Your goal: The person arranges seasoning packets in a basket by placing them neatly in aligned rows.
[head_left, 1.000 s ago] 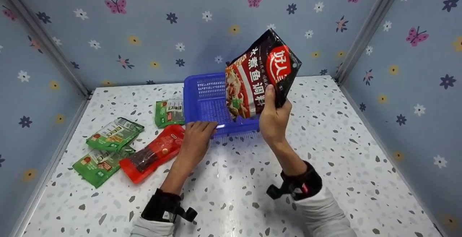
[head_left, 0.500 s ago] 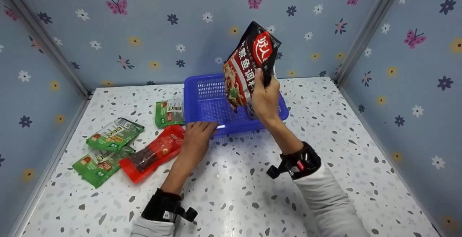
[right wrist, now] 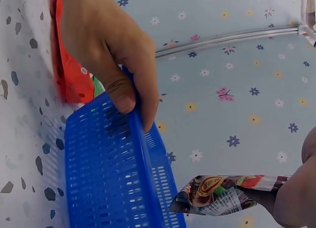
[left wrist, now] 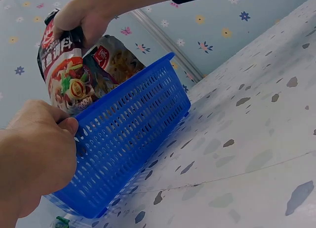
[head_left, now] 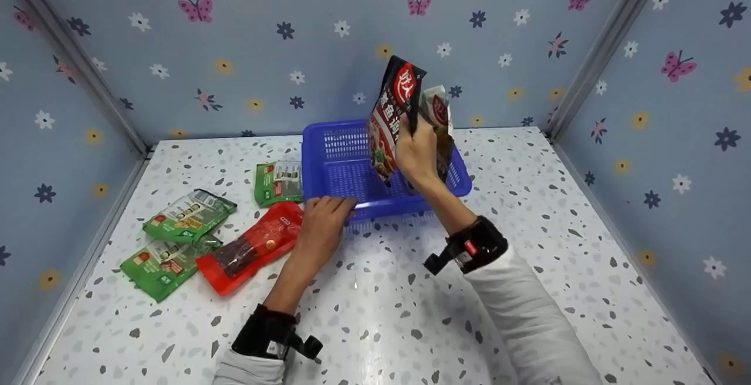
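A black and red seasoning packet [head_left: 384, 129] stands upright in my right hand [head_left: 418, 153], pinched at its edge between thumb and fingers over the blue plastic basket [head_left: 340, 182]. Another seasoning packet [head_left: 437, 112], pale at the top and dark below, stands inside the basket's right side, partly behind that hand. My left hand [head_left: 321, 220] grips the basket's front rim near its left corner. The left wrist view shows the held packet's lower part [left wrist: 74, 87] just behind the rim, and the right wrist view shows the thumb [right wrist: 121, 95] on the rim's outer side.
Left of the basket lie a red packet [head_left: 252, 248] and several green packets, one green packet [head_left: 278, 182] right beside the basket wall. The speckled table [head_left: 375, 303] is bounded by flower-patterned walls [head_left: 264, 50] at the back and sides.
My right hand has moved left with the seasoning packet and lowered it toward the basket, turning it more edge-on. The packet standing at the basket's right has come into view. My left hand stays on the rim.
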Action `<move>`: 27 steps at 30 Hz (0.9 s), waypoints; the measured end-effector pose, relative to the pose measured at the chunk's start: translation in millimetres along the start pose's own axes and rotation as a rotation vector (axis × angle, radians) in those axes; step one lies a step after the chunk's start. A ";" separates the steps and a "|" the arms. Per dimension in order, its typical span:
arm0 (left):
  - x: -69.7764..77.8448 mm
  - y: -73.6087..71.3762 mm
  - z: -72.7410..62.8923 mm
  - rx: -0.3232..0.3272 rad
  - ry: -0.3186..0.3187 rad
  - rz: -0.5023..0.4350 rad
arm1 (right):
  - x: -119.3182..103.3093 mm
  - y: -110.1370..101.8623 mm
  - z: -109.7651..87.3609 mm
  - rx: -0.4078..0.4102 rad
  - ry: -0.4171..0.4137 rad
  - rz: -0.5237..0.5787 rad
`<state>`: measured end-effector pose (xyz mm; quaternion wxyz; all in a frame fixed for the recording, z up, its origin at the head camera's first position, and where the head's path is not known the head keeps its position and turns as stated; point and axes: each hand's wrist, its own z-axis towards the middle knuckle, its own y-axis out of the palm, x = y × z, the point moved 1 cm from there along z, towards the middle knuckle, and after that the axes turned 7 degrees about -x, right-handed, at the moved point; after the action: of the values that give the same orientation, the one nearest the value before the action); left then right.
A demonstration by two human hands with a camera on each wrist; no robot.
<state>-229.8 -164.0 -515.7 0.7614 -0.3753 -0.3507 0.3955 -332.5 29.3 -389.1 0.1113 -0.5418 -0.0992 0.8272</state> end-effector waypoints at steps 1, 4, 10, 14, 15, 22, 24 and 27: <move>-0.2 0.0 0.1 0.001 0.001 0.001 | 2.9 2.0 1.5 -0.011 0.009 -0.013; -0.5 0.0 0.1 0.006 0.000 0.011 | 9.4 7.3 2.7 -0.033 0.040 -0.077; 0.0 0.3 0.2 0.011 0.000 0.028 | 27.0 16.4 4.8 -0.090 0.097 -0.157; 0.3 0.8 -0.2 -0.001 -0.010 0.016 | 39.3 20.5 6.7 -0.115 0.158 -0.164; 0.3 0.9 -0.4 -0.007 -0.013 0.012 | 41.9 21.1 6.9 -0.119 0.175 -0.158; 0.8 0.0 -1.0 -0.005 -0.006 0.000 | 84.7 29.2 22.2 -0.107 0.203 -0.186; 0.3 -0.2 -0.7 -0.006 -0.005 0.001 | 88.8 29.7 23.3 -0.121 0.211 -0.209; -0.4 -0.6 -0.6 -0.011 -0.007 0.003 | 105.7 31.0 27.8 -0.161 0.222 -0.206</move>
<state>-229.3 -164.8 -515.7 0.7576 -0.3786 -0.3549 0.3959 -401.4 29.3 -479.4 0.1621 -0.6240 -0.2072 0.7358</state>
